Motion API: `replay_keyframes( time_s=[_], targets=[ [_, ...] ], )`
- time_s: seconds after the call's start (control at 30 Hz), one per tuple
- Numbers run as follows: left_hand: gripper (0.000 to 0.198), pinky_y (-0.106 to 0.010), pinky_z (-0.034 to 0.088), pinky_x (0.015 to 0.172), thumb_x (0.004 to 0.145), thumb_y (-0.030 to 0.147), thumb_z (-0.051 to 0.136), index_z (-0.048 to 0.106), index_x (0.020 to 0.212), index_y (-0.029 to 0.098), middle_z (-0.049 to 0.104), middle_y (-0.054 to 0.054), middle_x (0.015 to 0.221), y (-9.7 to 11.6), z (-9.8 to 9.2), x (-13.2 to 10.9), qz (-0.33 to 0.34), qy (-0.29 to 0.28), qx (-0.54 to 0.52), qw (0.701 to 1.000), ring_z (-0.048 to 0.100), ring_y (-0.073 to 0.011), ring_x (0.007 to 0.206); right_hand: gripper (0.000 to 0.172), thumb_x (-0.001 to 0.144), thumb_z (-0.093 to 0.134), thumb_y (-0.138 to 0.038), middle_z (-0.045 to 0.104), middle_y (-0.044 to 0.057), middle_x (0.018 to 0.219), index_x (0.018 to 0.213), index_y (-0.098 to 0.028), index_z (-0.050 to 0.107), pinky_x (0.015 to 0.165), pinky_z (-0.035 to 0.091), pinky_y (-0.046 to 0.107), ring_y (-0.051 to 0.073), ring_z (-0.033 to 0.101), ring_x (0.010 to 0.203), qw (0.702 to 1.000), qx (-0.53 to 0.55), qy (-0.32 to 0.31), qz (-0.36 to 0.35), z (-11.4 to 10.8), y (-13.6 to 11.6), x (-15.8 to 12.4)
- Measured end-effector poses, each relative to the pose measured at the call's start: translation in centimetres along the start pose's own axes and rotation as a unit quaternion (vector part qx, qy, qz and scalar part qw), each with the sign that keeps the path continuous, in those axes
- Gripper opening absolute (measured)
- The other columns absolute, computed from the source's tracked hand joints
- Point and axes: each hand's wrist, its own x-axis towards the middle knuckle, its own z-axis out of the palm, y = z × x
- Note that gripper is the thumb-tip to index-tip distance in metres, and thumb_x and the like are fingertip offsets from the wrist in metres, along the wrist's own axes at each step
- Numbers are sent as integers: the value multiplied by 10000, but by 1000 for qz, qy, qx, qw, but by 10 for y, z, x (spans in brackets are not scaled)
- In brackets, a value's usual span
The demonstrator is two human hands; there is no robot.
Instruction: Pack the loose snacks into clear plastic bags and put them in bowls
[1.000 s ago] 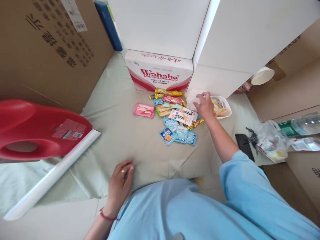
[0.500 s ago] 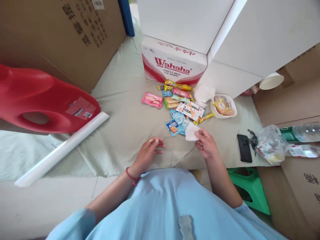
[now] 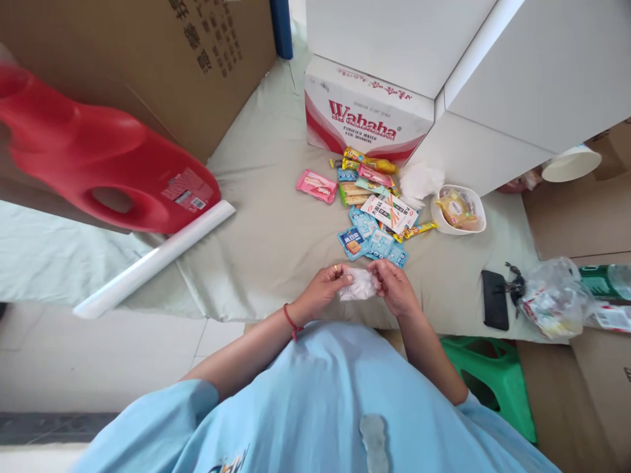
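Between my two hands is a small white crinkled packet [image 3: 357, 285] with a shiny, see-through look; what it contains I cannot make out. My left hand [image 3: 325, 289] pinches its left end, and my right hand [image 3: 393, 286] grips its right end. Just beyond them lies a heap of packaged snacks: blue packets [image 3: 379, 243], a white packet with red sticks printed on it [image 3: 389, 211], and yellow-wrapped bars [image 3: 369, 161]. A pink packet [image 3: 318, 186] sits apart on the left. White crumpled tissue [image 3: 420, 180] lies at the heap's right.
Right of the heap stands a white bowl [image 3: 458, 226] with wrapped food. A black phone [image 3: 494, 301], keys and a plastic bag [image 3: 555, 299] lie farther right. A Wahaha carton [image 3: 367, 112] stands behind. On the left are a red jug [image 3: 113, 164] and a white roll [image 3: 155, 259].
My left hand has come right and taken hold of the white packet. My right hand has drawn it nearer, away from the heap. It now looks crumpled rather than flat. The view has shifted slightly.
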Motion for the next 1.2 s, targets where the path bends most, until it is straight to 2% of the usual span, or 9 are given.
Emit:
replay_keyframes(
  time_s=[0.07,0.13,0.2,0.23,0.33,0.47,0.77,1.03,1.2],
  targets=[
    [440,-302,471,753,787,557,815,683,955,173,687,-33,877,0,-2,-1,28,31,65,997,607,-169,798,450,752,853,-640,490,-50,615,788,-223,689,447,253,234,85,350,495,999,-23,-46,10,3,2,2],
    [475,-307,477,795,753,535,836,653,1025,191,680,-50,991,-1,-4,-2,77,132,142,978,613,-186,898,428,749,871,-590,459,-63,573,744,-218,659,454,255,232,79,333,483,997,-25,-66,15,5,4,3],
    [465,-300,465,793,752,526,834,613,1009,208,647,-34,986,-1,-6,-2,120,238,205,942,590,-176,894,417,750,867,-575,471,-61,577,744,-219,650,456,252,231,79,333,488,999,-9,-35,2,8,6,3],
    [428,-297,456,772,794,552,794,600,970,213,628,-19,933,-1,-6,-3,127,254,220,933,575,-168,853,415,748,866,-572,487,-56,591,748,-219,650,456,253,230,80,340,494,1000,-1,-11,-9,9,8,3],
    [432,-301,449,720,906,647,641,616,919,216,624,-10,843,0,-1,-3,94,159,188,965,570,-170,789,414,744,873,-567,506,-49,614,756,-218,649,463,272,229,82,361,508,999,19,13,-24,13,11,0],
    [473,-300,465,758,767,614,824,645,879,190,662,-15,842,-1,5,1,44,59,87,993,586,-167,800,441,746,887,-565,465,-61,609,753,-217,617,468,292,212,73,341,512,996,85,-25,15,13,12,-3],
    [506,-256,471,712,694,564,920,598,829,197,615,30,777,7,-27,-10,12,68,-47,997,576,-113,725,420,714,940,-432,544,-37,707,781,-210,591,441,307,176,61,352,533,986,162,31,33,-29,2,-3],
    [523,-255,448,675,688,613,904,609,801,197,593,41,670,9,-39,-15,45,64,15,997,531,-109,647,427,705,960,-382,500,-61,703,784,-199,582,422,337,117,41,419,543,978,204,33,32,-30,1,1],
    [416,-273,484,810,741,529,878,659,849,193,673,-15,893,24,-56,-14,121,155,145,970,607,-152,865,418,708,954,-349,449,-80,667,784,-200,571,394,296,113,27,324,487,972,234,6,27,-28,-4,0]
  ],
)
